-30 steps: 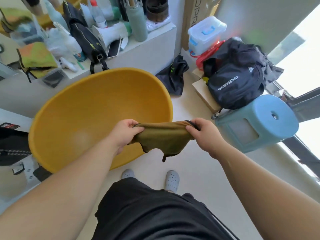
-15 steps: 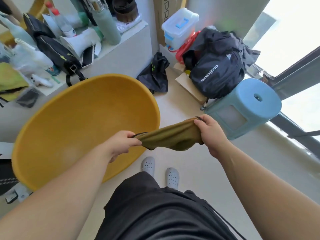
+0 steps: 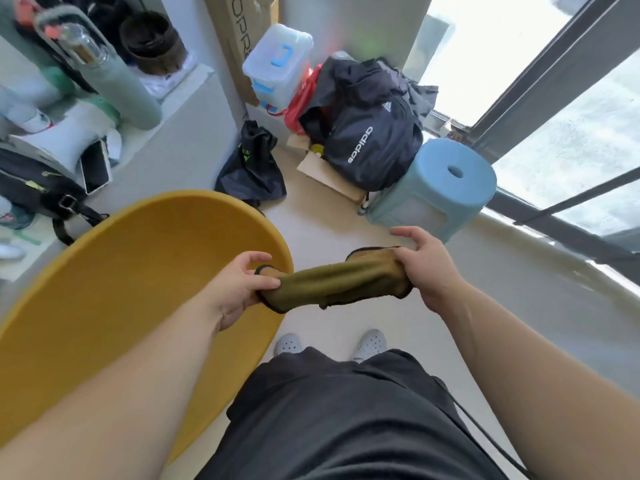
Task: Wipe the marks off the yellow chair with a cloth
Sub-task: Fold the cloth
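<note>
currently left hand [image 3: 242, 289] and right hand [image 3: 424, 268] each pinch an end of the cloth [image 3: 337, 282]; should bunch it into one palm before touching the yellow chair [image 3: 121, 289].

Daylight floods in from the window [image 3: 502, 46] at upper right, blown out to white. The floor [image 3: 325, 220] is bright, and the shadow by the blue stool [image 3: 450, 181] is soft. The cloth [image 3: 339, 282] at centre reads fairly sharp; the yellow chair [image 3: 121, 289] is evenly lit. Bottles [image 3: 117, 84] on the bench [image 3: 187, 98] at upper left smear into blur. Window frames bow and forearms [image 3: 104, 393] stretch toward the edges.
</note>
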`<move>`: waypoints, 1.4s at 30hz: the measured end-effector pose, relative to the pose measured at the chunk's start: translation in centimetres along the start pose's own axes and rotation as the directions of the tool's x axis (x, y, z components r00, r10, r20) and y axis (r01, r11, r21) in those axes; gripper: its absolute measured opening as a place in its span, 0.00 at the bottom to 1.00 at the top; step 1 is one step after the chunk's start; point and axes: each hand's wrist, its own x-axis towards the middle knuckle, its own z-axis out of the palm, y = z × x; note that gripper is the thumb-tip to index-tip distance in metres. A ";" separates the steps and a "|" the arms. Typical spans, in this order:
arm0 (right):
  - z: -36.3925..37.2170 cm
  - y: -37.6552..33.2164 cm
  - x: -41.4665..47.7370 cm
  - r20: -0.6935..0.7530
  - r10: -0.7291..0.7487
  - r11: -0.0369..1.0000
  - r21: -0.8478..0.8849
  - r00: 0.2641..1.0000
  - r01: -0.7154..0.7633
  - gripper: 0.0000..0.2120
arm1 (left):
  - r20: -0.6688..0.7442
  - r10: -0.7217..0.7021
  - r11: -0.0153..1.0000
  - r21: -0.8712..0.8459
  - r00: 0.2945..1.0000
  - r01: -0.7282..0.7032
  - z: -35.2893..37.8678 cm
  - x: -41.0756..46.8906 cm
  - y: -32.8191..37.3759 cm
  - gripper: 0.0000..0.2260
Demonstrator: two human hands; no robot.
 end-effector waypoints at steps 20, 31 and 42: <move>-22.7 1.1 17.0 0.066 -0.224 0.875 -0.426 0.972 0.230 0.17 | 0.017 0.401 0.300 0.942 0.916 -0.149 22.9 12.2 13.1 0.09; -29.4 1.3 20.9 0.179 -0.056 0.891 0.453 0.982 -0.032 0.09 | -0.357 0.097 0.954 -0.234 0.929 -0.189 31.3 16.4 18.3 0.06; -25.5 -3.0 27.5 -0.255 0.051 0.981 0.196 0.966 0.000 0.10 | -0.345 0.065 0.998 0.006 0.936 -0.067 38.8 24.2 23.3 0.07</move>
